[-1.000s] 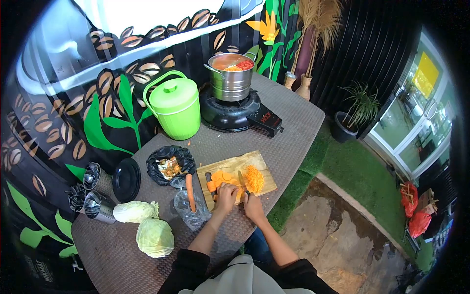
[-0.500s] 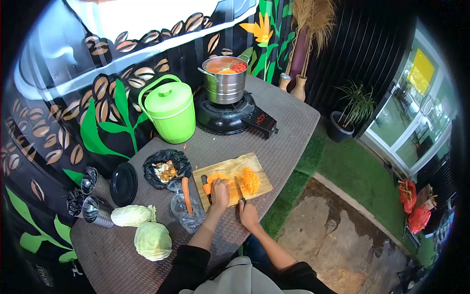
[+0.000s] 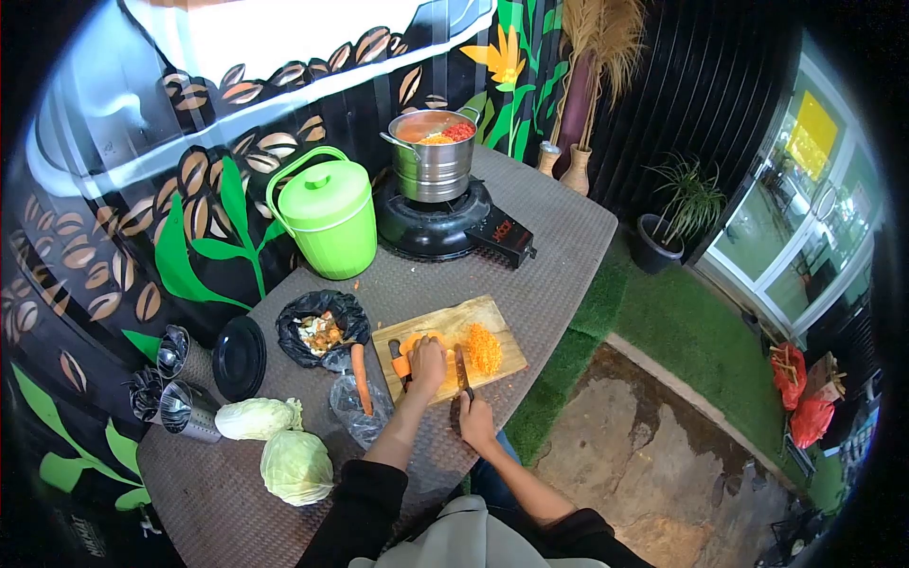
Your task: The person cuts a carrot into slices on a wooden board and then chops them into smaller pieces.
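On the wooden cutting board (image 3: 493, 316), my left hand (image 3: 429, 362) presses its bent fingers down on orange carrot slices (image 3: 414, 340). My right hand (image 3: 475, 419) grips the dark handle of a knife (image 3: 460, 363), whose blade points away from me, just right of the left fingers. A heap of finely cut carrot (image 3: 484, 348) lies to the right of the blade. Along the board's left side rests an orange-and-black tool (image 3: 400, 362), partly hidden by my left hand. A whole carrot (image 3: 361, 378) lies left of the board on a clear plastic bag (image 3: 355, 417).
Cabbages (image 3: 296, 468) sit at the near left, by metal cutlery holders (image 3: 189, 412) and a black lid (image 3: 240, 357). A black bag of scraps (image 3: 322, 328) is behind them. Farther back stand a green lidded bucket (image 3: 331, 222) and a steel pot (image 3: 433, 170) on a stove (image 3: 436, 227).
The knife and my right hand have shifted slightly toward me and to the left. My left hand has moved a little, its fingers still on the carrot slices.
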`<state>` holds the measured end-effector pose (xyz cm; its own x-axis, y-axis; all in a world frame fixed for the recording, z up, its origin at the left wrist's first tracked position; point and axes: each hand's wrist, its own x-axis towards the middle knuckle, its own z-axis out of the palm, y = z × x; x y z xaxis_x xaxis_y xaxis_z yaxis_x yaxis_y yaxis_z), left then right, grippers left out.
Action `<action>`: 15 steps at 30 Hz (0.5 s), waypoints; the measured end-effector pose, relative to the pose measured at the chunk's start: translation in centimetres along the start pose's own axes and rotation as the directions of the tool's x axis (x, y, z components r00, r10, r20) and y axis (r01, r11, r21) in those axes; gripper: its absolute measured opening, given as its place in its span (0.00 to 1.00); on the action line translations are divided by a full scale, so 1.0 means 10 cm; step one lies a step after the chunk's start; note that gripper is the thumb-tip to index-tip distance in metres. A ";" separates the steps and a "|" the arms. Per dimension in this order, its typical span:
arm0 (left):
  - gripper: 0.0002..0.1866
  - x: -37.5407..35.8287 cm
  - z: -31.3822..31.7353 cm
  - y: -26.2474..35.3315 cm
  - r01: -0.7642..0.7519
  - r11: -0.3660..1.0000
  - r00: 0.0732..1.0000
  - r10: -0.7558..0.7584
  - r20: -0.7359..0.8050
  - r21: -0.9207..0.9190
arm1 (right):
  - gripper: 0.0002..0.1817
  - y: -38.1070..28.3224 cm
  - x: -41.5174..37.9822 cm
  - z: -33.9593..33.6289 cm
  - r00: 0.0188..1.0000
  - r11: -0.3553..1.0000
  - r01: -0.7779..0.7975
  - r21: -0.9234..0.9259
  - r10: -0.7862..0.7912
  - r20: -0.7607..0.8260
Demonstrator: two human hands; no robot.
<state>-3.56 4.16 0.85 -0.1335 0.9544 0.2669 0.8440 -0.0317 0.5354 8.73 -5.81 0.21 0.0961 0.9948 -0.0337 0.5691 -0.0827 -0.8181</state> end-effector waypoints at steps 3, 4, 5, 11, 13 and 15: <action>0.06 0.03 -0.01 -0.01 -0.025 0.999 0.999 0.024 0.038 0.039 | 0.21 0.00 0.01 -0.03 0.999 1.000 0.008 0.029 -0.007 -0.031; 0.06 0.04 0.00 -0.03 -0.033 0.999 0.996 0.031 0.084 0.030 | 0.21 0.01 0.02 -0.03 0.999 1.000 0.012 0.026 -0.011 -0.049; 0.06 0.04 0.01 -0.04 -0.034 0.999 0.996 0.031 0.085 0.030 | 0.21 0.03 0.02 -0.03 0.999 1.000 0.011 0.026 -0.010 -0.049; 0.08 0.01 -0.11 0.10 -0.021 0.996 0.991 0.031 0.129 -0.082 | 0.20 0.04 0.04 -0.09 0.996 0.997 -0.067 0.045 0.065 0.054; 0.07 -0.02 -0.01 0.07 0.085 0.932 0.996 -0.066 0.065 -0.353 | 0.21 0.01 0.05 -0.11 0.997 0.998 -0.070 0.010 0.069 0.024; 0.07 -0.07 0.03 0.09 0.117 0.945 0.993 -0.102 0.067 -0.306 | 0.22 0.02 0.10 -0.12 0.998 0.998 -0.057 -0.001 0.057 0.038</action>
<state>-2.53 3.60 0.88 -0.1838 0.9703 0.1571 0.6224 -0.0088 0.7826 9.90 -4.93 0.72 0.0976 0.9900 -0.1017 0.5636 -0.1392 -0.8143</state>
